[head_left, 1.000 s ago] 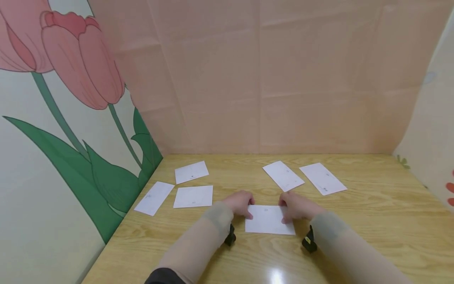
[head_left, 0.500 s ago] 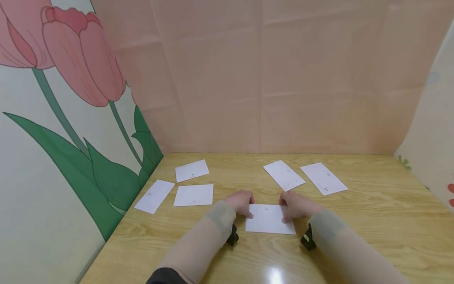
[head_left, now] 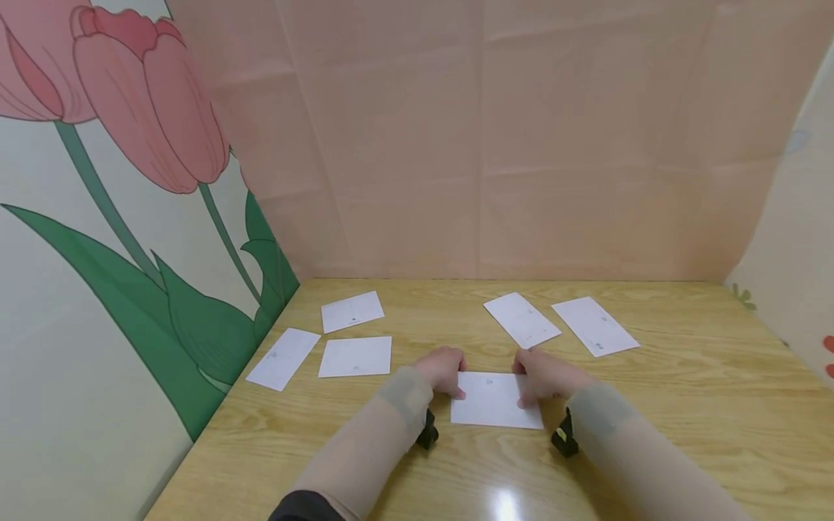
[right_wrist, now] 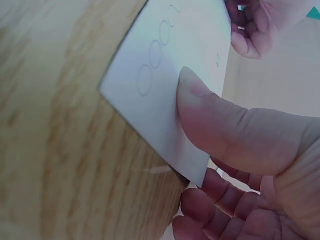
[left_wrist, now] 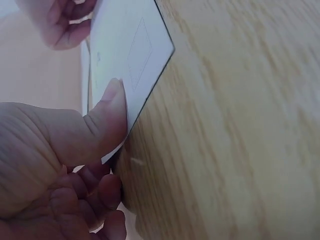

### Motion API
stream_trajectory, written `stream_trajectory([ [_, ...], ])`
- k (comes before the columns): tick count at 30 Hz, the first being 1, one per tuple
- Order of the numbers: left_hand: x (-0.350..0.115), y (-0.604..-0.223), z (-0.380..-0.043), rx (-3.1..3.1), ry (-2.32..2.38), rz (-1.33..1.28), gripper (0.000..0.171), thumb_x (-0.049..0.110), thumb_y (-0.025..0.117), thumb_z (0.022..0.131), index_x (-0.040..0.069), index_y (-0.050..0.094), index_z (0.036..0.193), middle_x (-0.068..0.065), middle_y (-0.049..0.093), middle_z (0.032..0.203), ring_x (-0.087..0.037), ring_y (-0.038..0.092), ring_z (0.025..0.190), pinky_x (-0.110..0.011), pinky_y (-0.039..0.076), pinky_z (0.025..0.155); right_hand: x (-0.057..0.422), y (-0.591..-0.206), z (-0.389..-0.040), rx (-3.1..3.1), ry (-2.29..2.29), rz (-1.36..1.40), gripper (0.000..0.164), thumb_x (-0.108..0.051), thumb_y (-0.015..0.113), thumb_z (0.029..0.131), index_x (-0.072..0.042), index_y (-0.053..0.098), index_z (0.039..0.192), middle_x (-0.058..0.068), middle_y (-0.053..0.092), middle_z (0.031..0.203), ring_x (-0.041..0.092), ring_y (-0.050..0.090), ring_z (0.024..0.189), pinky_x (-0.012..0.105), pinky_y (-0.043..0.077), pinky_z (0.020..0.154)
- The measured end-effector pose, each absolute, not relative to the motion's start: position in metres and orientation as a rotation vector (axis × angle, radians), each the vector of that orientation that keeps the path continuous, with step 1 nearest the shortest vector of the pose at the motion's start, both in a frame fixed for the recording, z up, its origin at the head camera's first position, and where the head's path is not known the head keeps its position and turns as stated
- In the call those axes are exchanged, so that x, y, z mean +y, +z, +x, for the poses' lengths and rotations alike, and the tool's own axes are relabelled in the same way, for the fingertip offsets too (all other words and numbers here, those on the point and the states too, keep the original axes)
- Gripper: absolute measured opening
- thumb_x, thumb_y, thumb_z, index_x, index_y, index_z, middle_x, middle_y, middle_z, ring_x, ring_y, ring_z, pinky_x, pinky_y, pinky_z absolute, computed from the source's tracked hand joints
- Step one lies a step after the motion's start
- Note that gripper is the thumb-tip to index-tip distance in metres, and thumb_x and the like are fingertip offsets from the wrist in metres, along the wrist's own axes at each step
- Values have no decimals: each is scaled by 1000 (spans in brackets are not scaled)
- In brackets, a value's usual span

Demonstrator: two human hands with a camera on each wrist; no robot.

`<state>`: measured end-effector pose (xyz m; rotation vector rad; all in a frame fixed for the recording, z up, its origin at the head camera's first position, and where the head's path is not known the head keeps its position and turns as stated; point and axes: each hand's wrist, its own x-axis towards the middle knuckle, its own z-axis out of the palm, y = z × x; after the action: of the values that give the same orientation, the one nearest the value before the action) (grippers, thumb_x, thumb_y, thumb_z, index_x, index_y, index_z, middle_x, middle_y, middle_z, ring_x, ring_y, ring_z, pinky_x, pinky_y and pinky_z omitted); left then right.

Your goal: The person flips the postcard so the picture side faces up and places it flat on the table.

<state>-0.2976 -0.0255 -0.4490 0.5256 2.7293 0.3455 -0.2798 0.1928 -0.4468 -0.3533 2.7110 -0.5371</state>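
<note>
A white card lies sideways at the near middle of the table. My left hand holds its left end, and my right hand grips the right end. In the left wrist view the thumb presses on the card's face by a faint diamond outline, with the other fingers curled at the edge below. The right wrist view has the right thumb flat on the same card, beside a row of faint ovals. Its curled fingers sit under the corner.
Farther back on the wooden table lie more white cards: a left group with one card closest to my left hand, and a right pair, one card just beyond my right hand. A pink cloth hangs behind the table.
Both hands keep their hold on the card and stay in place. Only the head view shifts very slightly.
</note>
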Motion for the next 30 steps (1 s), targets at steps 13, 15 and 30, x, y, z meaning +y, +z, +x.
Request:
stream_trajectory([
  [13, -30, -448, -296, 2699, 420, 503, 39, 27, 84, 74, 18, 61, 104, 5, 59, 97, -11, 53, 85, -28, 45, 81, 190, -441, -274, 2777, -454, -489, 45, -18, 88, 66, -11, 58, 98, 5, 52, 89, 24, 47, 81, 39, 41, 73],
  [15, -31, -446, -294, 2698, 435, 517, 36, 26, 85, 74, 17, 62, 101, 6, 59, 95, -12, 53, 83, -28, 45, 79, 190, -441, -274, 2780, -457, -491, 44, -18, 88, 66, -11, 58, 97, 5, 51, 88, 24, 47, 81, 39, 41, 73],
  [30, -37, -451, -298, 2696, 521, 557, 26, 26, 81, 78, 20, 63, 95, 9, 59, 91, -11, 52, 82, -29, 45, 79, 194, -439, -270, 2754, -644, -453, 34, -7, 79, 77, -11, 55, 100, 5, 56, 91, 23, 50, 80, 38, 41, 69],
])
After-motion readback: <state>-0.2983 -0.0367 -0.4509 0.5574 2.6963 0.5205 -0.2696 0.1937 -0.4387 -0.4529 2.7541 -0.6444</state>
